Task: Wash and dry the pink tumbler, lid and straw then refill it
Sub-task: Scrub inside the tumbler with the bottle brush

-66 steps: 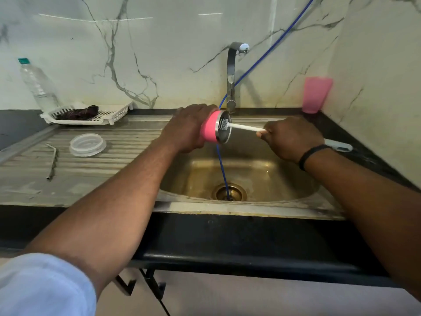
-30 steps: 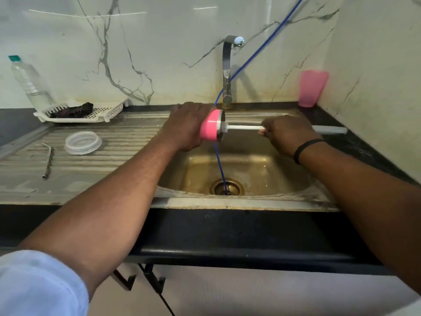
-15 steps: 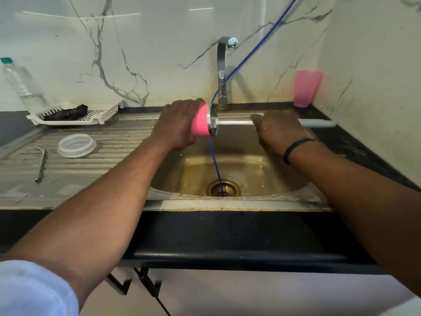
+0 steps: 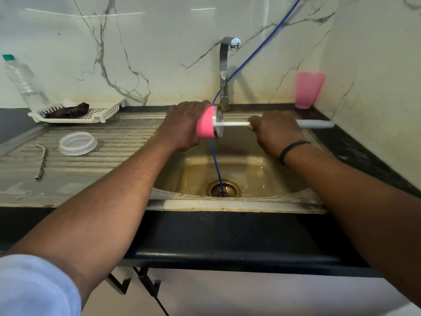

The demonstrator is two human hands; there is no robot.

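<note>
My left hand (image 4: 182, 125) wraps the pink tumbler (image 4: 206, 125), held sideways over the sink (image 4: 239, 202), mouth facing my right hand (image 4: 276, 131). That grip clamps the white brush handle (image 4: 315, 124), whose shaft runs into the tumbler's mouth. Well to the left of both grips, the clear lid (image 4: 78, 143) and metal straw (image 4: 42, 160) lie on the counter (image 4: 91, 179).

A clear plastic bottle with a green cap (image 4: 22, 80) is standing at the far left against the white marble wall (image 4: 159, 42), just behind a white perforated plastic tray (image 4: 100, 114) that is carrying a dark crumpled cloth (image 4: 70, 109). A thin blue hose (image 4: 250, 58) is running down past the curved steel tap (image 4: 224, 71) into the brass drain (image 4: 224, 189), and a pink plastic cup (image 4: 308, 90) is sitting in the far right corner
</note>
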